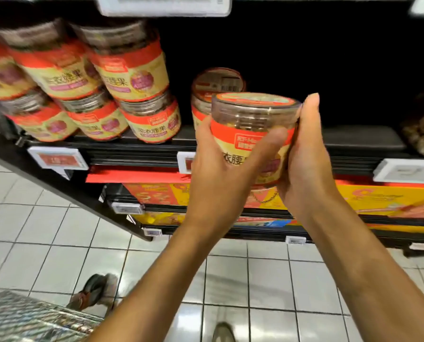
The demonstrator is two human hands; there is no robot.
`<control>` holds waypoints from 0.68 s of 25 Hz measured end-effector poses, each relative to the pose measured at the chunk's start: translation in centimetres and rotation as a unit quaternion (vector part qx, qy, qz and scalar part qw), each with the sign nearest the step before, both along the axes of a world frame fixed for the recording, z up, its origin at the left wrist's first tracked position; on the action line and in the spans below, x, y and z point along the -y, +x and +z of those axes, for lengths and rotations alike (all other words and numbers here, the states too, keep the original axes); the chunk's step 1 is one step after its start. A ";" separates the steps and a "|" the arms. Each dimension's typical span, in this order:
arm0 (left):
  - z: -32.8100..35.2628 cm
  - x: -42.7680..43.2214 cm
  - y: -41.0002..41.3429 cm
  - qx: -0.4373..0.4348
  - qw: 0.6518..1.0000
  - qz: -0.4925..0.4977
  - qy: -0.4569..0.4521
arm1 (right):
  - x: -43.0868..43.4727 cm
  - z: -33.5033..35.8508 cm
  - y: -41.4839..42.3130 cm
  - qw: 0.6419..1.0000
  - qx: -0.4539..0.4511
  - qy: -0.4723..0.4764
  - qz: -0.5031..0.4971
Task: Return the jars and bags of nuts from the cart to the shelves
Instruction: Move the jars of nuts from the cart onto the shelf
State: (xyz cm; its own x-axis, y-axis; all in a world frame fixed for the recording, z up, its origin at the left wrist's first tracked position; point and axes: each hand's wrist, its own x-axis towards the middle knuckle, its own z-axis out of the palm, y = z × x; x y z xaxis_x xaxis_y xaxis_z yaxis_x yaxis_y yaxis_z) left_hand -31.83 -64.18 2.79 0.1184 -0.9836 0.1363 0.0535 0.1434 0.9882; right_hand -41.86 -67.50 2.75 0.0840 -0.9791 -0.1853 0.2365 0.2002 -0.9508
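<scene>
Both hands are clamping the jar (250,114) between them. The left hand (213,159) is wrapping its left side, with the thumb (270,141) lying across the front label. The right hand (304,164) is pressing its palm to the right side, one digit pointing straight up past the lid rim and the other fingers hidden behind. Neither hand is spreading wider than the jar itself.

The jar is hanging roughly upright just in front of the shelf (354,137), above its front edge and not yet resting on it. It is looking like clear hard plastic filled with nuts: probably stiff, fairly weighty and smooth enough to slip. Holding the labelled body from both sides is likely serving better than pinching the lid.

On the shelf, directly behind, a back jar (216,82) is standing alone. On the shelf's left part a stack (132,77) of like jars is sitting two high. Well below the shelf, to the left, a corner of the cart (21,317) is showing.
</scene>
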 end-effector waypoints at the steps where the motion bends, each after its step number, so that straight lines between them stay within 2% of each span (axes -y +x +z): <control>1: 0.3 0.0 0.0 0.003 1.000 0.022 -0.007 | -0.4 0.3 0.0 1.000 -0.002 -0.020 0.014; 3: 0.6 -0.1 0.2 -0.008 0.997 0.067 -0.037 | -1.8 0.6 -0.6 0.997 -0.027 -0.074 0.019; 6: 1.8 0.2 0.7 -0.029 0.992 0.105 -0.066 | -4.4 0.7 -1.3 0.991 -0.048 -0.122 -0.028; 10: 3.2 0.9 1.1 -0.017 0.991 0.074 -0.106 | -3.9 1.3 -0.8 0.992 -0.013 -0.127 0.016; 14: 2.8 2.2 2.3 0.004 0.992 0.085 -0.092 | 0.4 1.8 -0.1 0.990 0.023 -0.139 0.014; 17: 2.5 3.9 3.5 0.060 0.994 0.075 -0.050 | 3.9 1.7 0.8 0.991 -0.008 -0.130 -0.015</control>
State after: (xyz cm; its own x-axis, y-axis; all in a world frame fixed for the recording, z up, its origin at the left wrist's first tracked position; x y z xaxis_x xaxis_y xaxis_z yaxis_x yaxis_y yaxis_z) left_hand -28.29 -68.08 5.28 0.2390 -0.9370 0.2546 -0.0922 0.2391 0.9666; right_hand -41.06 -71.44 4.47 0.0529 -0.9960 0.0726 0.2228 -0.0591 -0.9731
